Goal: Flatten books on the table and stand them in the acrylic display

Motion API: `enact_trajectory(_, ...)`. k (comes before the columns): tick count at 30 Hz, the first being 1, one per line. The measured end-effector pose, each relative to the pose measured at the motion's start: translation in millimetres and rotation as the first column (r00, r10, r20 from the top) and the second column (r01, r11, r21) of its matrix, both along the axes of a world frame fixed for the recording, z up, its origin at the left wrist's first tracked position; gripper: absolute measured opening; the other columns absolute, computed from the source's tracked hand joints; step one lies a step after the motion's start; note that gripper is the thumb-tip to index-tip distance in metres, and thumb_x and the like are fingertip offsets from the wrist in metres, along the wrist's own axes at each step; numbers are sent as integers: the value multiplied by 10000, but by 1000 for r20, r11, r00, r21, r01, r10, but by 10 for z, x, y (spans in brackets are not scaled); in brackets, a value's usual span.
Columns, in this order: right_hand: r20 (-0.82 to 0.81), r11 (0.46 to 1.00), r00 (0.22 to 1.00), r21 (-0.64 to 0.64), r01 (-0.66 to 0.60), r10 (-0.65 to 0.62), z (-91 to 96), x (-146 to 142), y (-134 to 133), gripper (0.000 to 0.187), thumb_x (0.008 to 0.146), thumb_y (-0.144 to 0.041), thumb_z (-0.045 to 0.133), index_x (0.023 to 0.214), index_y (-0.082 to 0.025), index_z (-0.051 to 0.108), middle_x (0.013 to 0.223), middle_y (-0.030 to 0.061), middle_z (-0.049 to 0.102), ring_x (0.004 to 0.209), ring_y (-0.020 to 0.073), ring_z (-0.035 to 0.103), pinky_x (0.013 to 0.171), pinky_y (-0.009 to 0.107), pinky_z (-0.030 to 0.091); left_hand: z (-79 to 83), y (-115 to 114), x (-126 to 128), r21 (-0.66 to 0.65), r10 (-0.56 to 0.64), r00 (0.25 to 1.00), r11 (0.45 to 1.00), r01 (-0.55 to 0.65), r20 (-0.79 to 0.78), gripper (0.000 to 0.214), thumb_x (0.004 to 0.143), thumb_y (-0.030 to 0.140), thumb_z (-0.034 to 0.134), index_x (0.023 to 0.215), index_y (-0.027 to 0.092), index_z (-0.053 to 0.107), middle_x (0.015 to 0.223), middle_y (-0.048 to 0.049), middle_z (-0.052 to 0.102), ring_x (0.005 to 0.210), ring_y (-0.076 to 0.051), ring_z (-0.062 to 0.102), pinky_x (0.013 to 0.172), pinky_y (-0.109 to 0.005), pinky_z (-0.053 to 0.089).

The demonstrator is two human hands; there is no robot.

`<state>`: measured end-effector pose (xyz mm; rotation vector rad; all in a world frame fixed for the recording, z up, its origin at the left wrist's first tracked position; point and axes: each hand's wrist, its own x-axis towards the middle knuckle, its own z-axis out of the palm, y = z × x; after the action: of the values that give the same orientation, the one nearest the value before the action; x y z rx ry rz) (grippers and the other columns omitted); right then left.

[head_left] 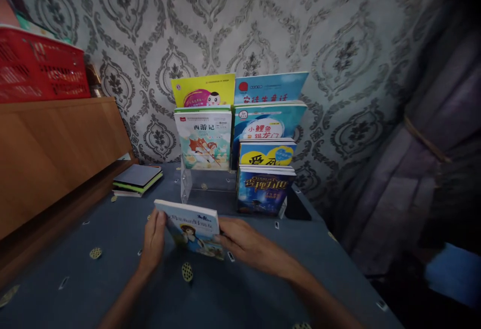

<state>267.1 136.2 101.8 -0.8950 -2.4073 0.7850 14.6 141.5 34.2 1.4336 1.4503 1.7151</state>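
Both my hands hold a thin children's book [192,227] with a light blue cover just above the blue tablecloth [112,269]. My left hand [153,241] grips its left edge, fingers closed on it. My right hand [244,243] grips its right edge. The book tilts, its top edge pointing toward a clear tiered book stand [187,186] at the back. The stand holds several upright picture books: a yellow one [203,90], a white one [205,138], blue ones [268,88] and a dark blue one [265,191] in the front right slot. The front left slot is bare.
A small stack of flat books [137,179] lies at the left of the table by a wooden cabinet [56,148]. A red crate [41,65] sits on top of the cabinet. Patterned wallpaper is behind, and a dark curtain [424,158] hangs at the right past the table edge.
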Motion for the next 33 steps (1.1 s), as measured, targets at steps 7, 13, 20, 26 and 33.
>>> enact_trajectory(7,258,991,965,133,5,-40,337,-62,150,146,947,-213,557,1019,-179,680,933,70,732,858,207,664,722,293,468,315,-79,-225,-93,-202,939,979,183,-277,370,934,549,510,786,210,526,760,7,559,703,-157,543,645,-261,458)
enact_trajectory(13,167,994,986,106,4,-22,481,-123,207,106,950,-128,524,932,-171,619,782,11,674,715,151,641,657,248,442,438,11,-187,-95,-170,953,984,150,-250,360,921,561,499,831,213,523,759,3,568,731,-182,594,632,-277,515)
enact_trajectory(20,-180,950,962,201,239,-204,523,12,234,130,977,-184,480,968,-196,609,822,28,672,751,188,633,667,306,486,942,155,83,185,49,903,982,34,-426,274,982,448,468,843,214,496,777,8,556,708,-146,558,647,-255,470)
enact_trajectory(26,-442,845,875,375,380,-198,760,-43,269,201,1020,-270,409,1073,-219,597,865,32,644,780,203,601,712,352,493,1343,326,242,526,266,889,850,-33,-373,262,1005,445,467,917,203,516,780,15,527,696,-130,528,672,-257,459)
enact_trajectory(33,-489,813,834,358,459,-256,731,-92,479,220,1027,-357,380,1002,-241,565,821,32,612,760,220,572,730,376,487,1241,670,312,487,170,922,873,22,-347,327,1022,507,400,937,209,504,804,2,519,741,-149,550,724,-280,482)
